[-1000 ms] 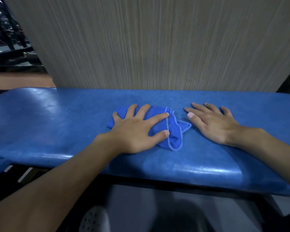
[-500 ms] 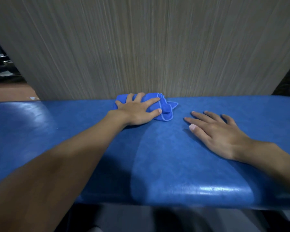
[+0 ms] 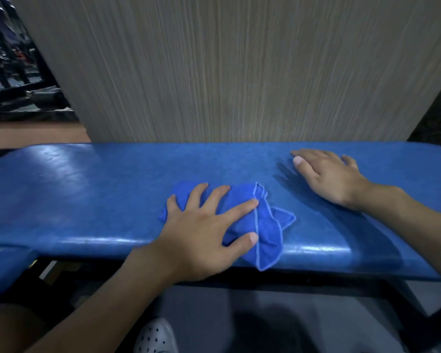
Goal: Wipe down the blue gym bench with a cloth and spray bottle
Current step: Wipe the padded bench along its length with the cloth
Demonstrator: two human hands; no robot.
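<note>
Cloth, blue, bunched on the blue padded table at its near edge, one corner drooping over the edge. Pinned beneath the left hand, grip wide, fingers splayed flat across the folds, nothing pinched. Well to the right of that grip, right hand pressed palm-down on bare padding, grip wide, holding nothing. Below the left grip, white perforated shoe.
</note>
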